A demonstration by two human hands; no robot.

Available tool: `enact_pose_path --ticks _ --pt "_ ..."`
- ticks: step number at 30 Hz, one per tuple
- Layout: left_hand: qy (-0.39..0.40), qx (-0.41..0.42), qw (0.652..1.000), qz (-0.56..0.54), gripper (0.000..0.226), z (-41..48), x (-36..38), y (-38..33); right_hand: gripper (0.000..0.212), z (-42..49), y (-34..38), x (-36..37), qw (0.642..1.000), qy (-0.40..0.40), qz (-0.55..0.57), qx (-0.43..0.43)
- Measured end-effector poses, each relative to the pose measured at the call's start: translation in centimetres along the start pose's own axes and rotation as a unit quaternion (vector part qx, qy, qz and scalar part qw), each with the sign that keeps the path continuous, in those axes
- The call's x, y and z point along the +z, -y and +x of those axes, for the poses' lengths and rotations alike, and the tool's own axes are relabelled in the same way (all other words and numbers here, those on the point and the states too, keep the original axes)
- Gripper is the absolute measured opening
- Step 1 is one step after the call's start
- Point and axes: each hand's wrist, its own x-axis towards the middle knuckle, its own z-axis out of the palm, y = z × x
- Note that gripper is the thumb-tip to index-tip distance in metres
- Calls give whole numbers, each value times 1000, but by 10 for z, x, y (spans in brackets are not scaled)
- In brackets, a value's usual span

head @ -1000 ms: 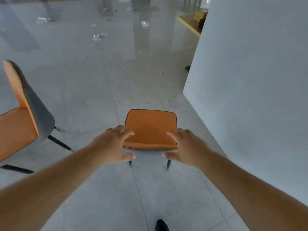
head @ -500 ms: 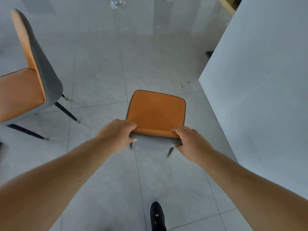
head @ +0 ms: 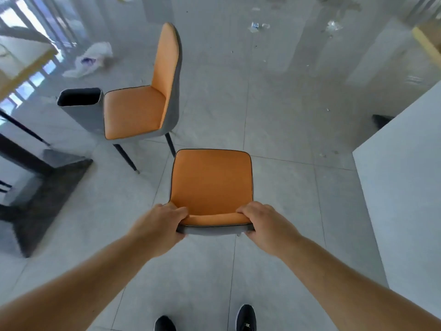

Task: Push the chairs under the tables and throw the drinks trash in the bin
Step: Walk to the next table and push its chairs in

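An orange chair with a grey shell (head: 211,182) stands right in front of me, seen from above and behind. My left hand (head: 158,224) grips the left end of its backrest top and my right hand (head: 265,220) grips the right end. A second orange and grey chair (head: 140,108) stands free on the floor further ahead to the left, facing left. A grey open-topped bin (head: 80,105) stands just left of that chair. Plastic drinks trash (head: 259,26) lies scattered on the floor far ahead.
A white table top (head: 405,187) fills the right side. A dark table base (head: 45,182) is on the left. A crumpled white bag (head: 91,59) lies on the floor at the far left. My two black shoes (head: 245,318) are below the chair.
Both hands went from open above the backrest to gripping it. The view has swung left, bringing the second chair, the bin and the dark table base into sight.
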Motion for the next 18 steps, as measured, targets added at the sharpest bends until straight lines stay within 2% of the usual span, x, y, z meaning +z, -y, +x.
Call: enact_pose_path --ticks 9,18 --pt "-19 -169 982 -77 21 -109 15 131 45 98 146 39 982 69 -47 -168" --pt "-67 -354 915 -180 22 -229 49 223 48 173 317 92 924 166 -102 -330"
